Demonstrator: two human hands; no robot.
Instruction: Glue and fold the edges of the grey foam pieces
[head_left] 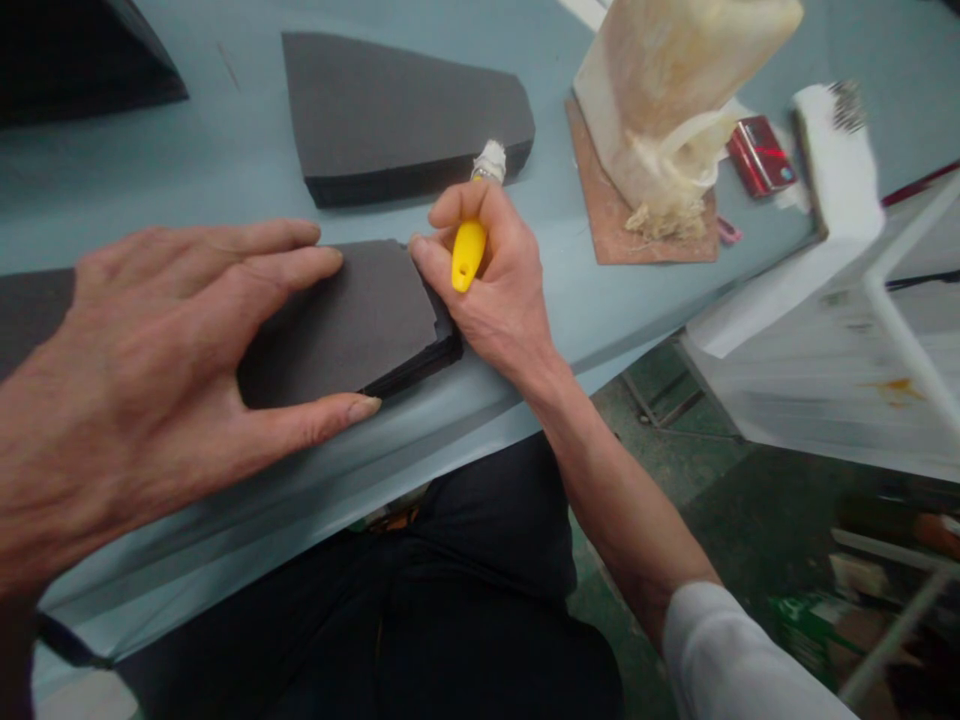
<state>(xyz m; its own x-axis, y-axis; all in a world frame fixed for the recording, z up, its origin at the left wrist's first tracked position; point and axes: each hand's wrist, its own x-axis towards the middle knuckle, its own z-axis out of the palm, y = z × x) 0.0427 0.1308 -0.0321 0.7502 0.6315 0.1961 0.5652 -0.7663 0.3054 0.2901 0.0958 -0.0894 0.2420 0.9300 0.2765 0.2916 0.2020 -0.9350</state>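
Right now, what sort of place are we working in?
Likely a small workshop's gluing bench: stacks of cut dark foam on a blue-covered table, a glue-crusted container on a board, and a yellow-handled brush in the right hand.

1. The left hand (142, 400) and the right hand (495, 290) are both bare.
2. The fingers (262, 275) look lean, with creased knuckles and short, plain nails.
3. The right forearm (615, 500) is uncovered up to a white sleeve (742, 660), whose edge sits near the elbow.
4. Black trousers (465, 600), softly creased, cover the lap.
5. At the waist (390, 520) a small orange-brown patch shows, too blurred to make out.
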